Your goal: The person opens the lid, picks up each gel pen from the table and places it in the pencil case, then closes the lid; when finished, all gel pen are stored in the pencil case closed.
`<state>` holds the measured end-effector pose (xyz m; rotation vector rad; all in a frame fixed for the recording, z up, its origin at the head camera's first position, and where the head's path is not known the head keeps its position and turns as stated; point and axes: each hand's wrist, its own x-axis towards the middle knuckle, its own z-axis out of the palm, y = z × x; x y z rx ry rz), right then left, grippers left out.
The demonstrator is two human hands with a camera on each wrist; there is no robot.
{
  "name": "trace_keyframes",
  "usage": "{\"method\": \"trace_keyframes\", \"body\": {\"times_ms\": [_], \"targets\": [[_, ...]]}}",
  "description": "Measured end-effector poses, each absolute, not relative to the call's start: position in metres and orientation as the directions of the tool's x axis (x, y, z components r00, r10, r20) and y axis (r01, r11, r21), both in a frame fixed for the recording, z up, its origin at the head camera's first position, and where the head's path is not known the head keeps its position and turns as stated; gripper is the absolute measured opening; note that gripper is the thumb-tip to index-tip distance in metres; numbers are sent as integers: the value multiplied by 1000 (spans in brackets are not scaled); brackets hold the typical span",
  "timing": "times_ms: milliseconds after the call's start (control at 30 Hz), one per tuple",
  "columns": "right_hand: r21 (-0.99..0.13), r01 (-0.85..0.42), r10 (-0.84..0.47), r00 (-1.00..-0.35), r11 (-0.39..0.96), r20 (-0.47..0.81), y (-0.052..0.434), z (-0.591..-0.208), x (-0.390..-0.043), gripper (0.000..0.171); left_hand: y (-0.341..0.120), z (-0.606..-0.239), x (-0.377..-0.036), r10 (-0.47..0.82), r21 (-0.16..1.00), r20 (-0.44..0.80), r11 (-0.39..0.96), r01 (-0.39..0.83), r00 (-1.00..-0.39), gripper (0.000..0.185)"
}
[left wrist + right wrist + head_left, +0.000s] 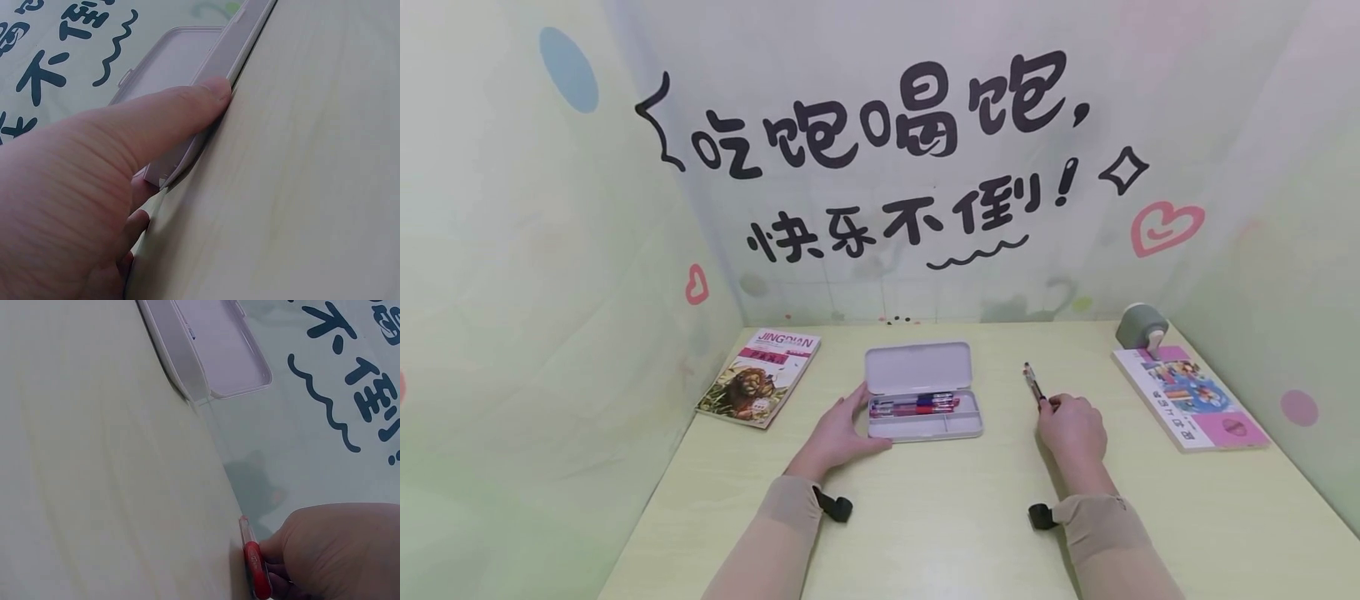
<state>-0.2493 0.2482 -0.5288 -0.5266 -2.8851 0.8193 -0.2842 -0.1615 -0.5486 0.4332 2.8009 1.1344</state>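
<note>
An open pale grey pencil case [922, 398] lies mid-table with its lid up and a few red and blue pens [914, 405] in its tray. My left hand [840, 433] holds the case's left end, thumb along the front edge [187, 109] and fingers behind. The case [206, 69] fills the top of the left wrist view. To the right, my right hand [1070, 427] pinches a red pen [1034, 384] that lies on the table pointing away. In the right wrist view the pen [256, 565] shows under my fingers, with the case [206, 350] farther off.
A lion-cover book [762, 377] lies at the back left. A pink and white book [1189, 397] lies at the right, with a grey tape dispenser [1142, 327] behind it. Printed walls enclose the yellow-green table [940, 517] on three sides.
</note>
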Motion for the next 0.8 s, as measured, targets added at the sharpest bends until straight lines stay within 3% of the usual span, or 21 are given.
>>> {"method": "trace_keyframes", "body": {"times_ms": [433,800], "targets": [[-553,327,372,-928,766,-33,248,-530,-250,37,-161,-545,-282,295,693,26,683,230,-955,130],[-553,344,373,-926,759,-65,248,-529,-252,41,-160,-546,-283,300,684,31,690,239,-953,129]]}}
